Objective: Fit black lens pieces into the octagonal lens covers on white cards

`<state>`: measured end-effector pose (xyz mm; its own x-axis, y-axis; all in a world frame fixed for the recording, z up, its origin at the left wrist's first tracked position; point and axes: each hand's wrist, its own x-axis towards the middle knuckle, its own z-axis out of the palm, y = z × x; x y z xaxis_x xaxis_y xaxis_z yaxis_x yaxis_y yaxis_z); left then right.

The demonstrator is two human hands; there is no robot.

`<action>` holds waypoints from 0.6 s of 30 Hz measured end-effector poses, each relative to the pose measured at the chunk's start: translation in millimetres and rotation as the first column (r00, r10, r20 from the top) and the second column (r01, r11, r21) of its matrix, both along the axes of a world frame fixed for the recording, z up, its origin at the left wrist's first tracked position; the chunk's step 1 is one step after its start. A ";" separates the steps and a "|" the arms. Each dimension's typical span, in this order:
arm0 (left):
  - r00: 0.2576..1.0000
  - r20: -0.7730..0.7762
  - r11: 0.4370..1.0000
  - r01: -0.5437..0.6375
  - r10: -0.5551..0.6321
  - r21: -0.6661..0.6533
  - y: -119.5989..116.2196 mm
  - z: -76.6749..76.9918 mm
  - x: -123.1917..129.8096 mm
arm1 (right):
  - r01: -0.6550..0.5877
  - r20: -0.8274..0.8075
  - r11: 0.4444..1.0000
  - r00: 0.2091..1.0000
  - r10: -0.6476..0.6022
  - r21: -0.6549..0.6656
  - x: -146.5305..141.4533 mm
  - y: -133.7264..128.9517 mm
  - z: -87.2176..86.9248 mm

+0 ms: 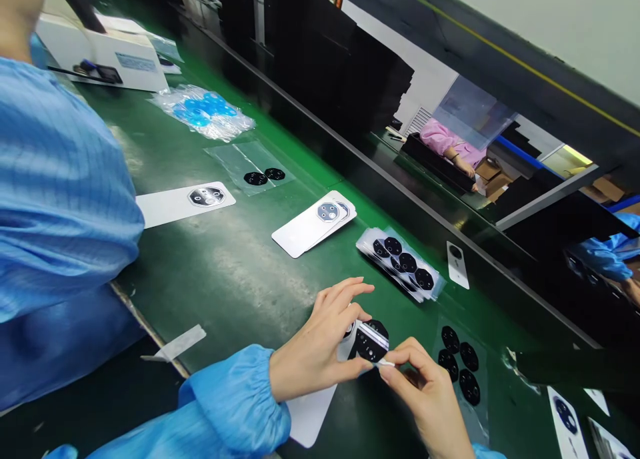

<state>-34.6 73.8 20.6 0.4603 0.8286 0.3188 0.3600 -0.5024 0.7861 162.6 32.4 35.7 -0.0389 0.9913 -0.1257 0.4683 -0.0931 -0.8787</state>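
A black, glossy, rounded camera lens cover [373, 342] with small round holes is held at its edges by my left hand [327, 342], thumb below and fingers above. My right hand [425, 385] pinches a small white tab [385, 363] at the cover's lower right edge. Beneath my left hand lies a white phone back panel [311, 420], its upper part mostly hidden. To the right of my hands, several black lens covers [469, 355] rest on a clear film sheet [480, 419].
A stack of bagged lens covers [403, 262] lies ahead on the green bench [240, 259]. White panels [305, 232] sit left of it. Farther left are another panel [170, 204] and a plastic bag of blue pieces [205, 109]. A co-worker's blue sleeve [60, 179] fills the left side.
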 end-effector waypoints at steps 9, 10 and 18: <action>1.000 -0.009 1.000 0.013 -0.013 0.011 0.2 -4.1 -0.8 | -0.076 0.029 0.997 0.997 0.077 -0.026 6.5 2.9 -2.6; 1.000 -0.010 1.000 0.016 -0.016 0.008 0.3 -4.2 -0.8 | -0.081 0.035 0.996 0.996 0.082 -0.032 6.5 2.9 -2.6; 1.000 -0.015 1.000 0.017 -0.017 0.008 1.0 -1.3 -1.6 | -0.068 0.021 0.997 0.997 0.069 -0.021 1.8 3.5 1.8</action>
